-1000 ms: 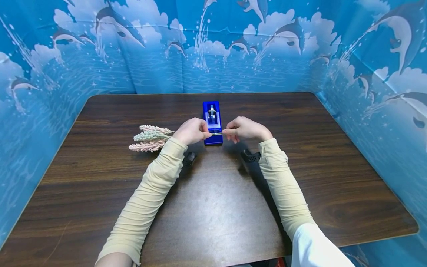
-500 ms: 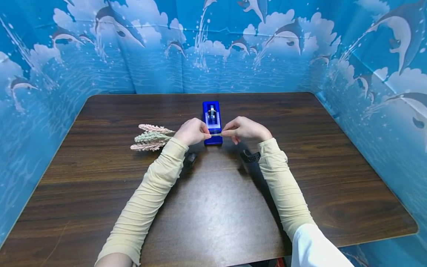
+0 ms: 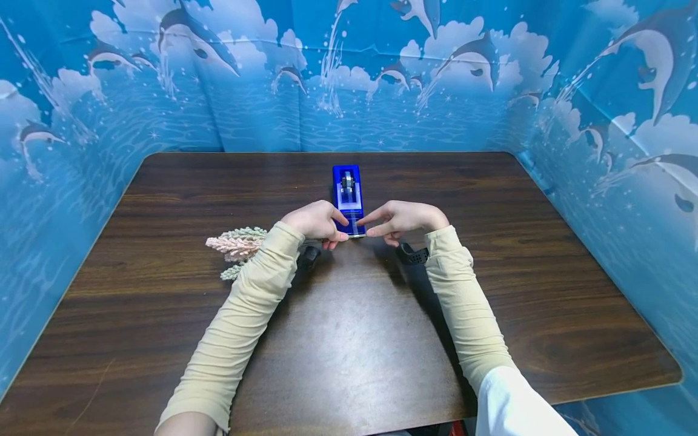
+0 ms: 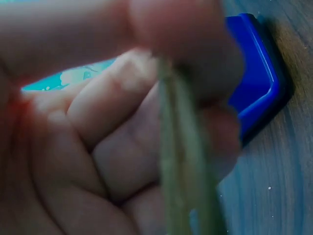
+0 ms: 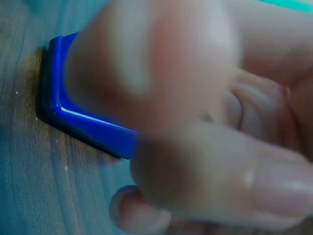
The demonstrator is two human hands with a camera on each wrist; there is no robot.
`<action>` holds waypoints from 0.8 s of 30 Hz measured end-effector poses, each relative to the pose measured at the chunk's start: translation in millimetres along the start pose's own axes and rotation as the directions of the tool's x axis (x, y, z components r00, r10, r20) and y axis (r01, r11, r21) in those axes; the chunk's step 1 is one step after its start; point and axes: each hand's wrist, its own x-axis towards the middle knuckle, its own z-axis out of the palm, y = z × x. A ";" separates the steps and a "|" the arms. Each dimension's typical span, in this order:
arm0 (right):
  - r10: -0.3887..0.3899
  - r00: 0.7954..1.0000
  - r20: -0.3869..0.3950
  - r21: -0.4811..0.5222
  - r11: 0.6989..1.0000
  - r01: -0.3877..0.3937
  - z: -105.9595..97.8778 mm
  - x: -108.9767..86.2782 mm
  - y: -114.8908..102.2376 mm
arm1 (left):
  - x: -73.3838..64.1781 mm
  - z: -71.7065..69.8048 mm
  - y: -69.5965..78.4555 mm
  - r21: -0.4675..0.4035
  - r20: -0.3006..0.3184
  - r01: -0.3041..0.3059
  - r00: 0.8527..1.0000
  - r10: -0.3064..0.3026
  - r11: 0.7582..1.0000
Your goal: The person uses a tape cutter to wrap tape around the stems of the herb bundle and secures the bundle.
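Note:
A blue tape dispenser (image 3: 349, 206) stands upright on the table, its tape roll (image 3: 347, 181) toward the far end. A strip of clear tape (image 3: 353, 223) runs down its near end. My left hand (image 3: 317, 221) grips a bunch of artificial flowers, pale pink and green heads (image 3: 239, 243) fanned out left behind the wrist. Their thin greenish stems (image 4: 181, 152) cross the hand and span the dispenser's near edge. From the right, my right hand (image 3: 400, 219) pinches the stem ends, largely hidden behind blurred fingertips (image 5: 195, 166). Both index fingers reach toward the tape.
Dark wood-grain table (image 3: 491, 290) lies under everything, with rounded corners. A blue dolphin-print curtain (image 3: 349, 115) hangs behind it and at both sides. Black wrist straps (image 3: 411, 254) sit beneath each wrist.
Both hands have lowered toward me, bringing the stems from over the dispenser to its near edge. Index fingers have extended toward the tape. The flower heads have turned and shifted nearer.

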 end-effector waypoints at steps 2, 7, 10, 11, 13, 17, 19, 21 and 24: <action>-0.007 1.000 0.009 -0.016 1.000 0.007 0.7 0.3 0.5 | 0.1 0.7 -0.4 -0.002 0.027 -0.010 1.000 0.010 1.000; -0.048 0.998 0.038 -0.035 0.998 0.050 1.4 1.2 1.6 | -1.6 1.3 -0.4 0.038 0.010 -0.057 0.998 0.057 0.998; -0.064 0.996 0.059 -0.046 0.997 0.066 1.0 1.0 1.3 | -3.2 0.6 0.4 0.070 -0.029 -0.082 0.996 0.084 0.994; -0.065 0.996 0.063 -0.047 0.997 0.068 0.7 0.7 1.1 | -3.5 0.2 0.6 0.082 -0.043 -0.086 0.995 0.089 0.993; -0.063 0.995 0.073 -0.041 0.997 0.066 0.4 -0.5 -0.1 | -3.6 -0.7 1.0 0.106 -0.069 -0.090 0.993 0.098 0.990; -0.070 0.994 0.079 -0.025 0.997 0.072 0.1 -2.0 -0.6 | -2.0 -1.5 1.6 0.127 -0.101 -0.083 0.990 0.096 0.988; -0.079 0.994 0.070 -0.025 0.996 0.081 0.3 -1.9 -0.2 | -1.5 -1.7 1.9 0.126 -0.116 -0.075 0.989 0.089 0.989; -0.089 0.994 0.058 -0.027 0.996 0.090 0.4 -1.8 0.0 | -1.9 -1.6 2.4 0.130 -0.133 -0.068 0.988 0.085 0.989; -0.092 0.995 0.033 -0.036 0.995 0.093 0.3 -1.1 0.2 | -2.2 -0.9 3.6 0.147 -0.159 -0.053 0.984 0.076 0.988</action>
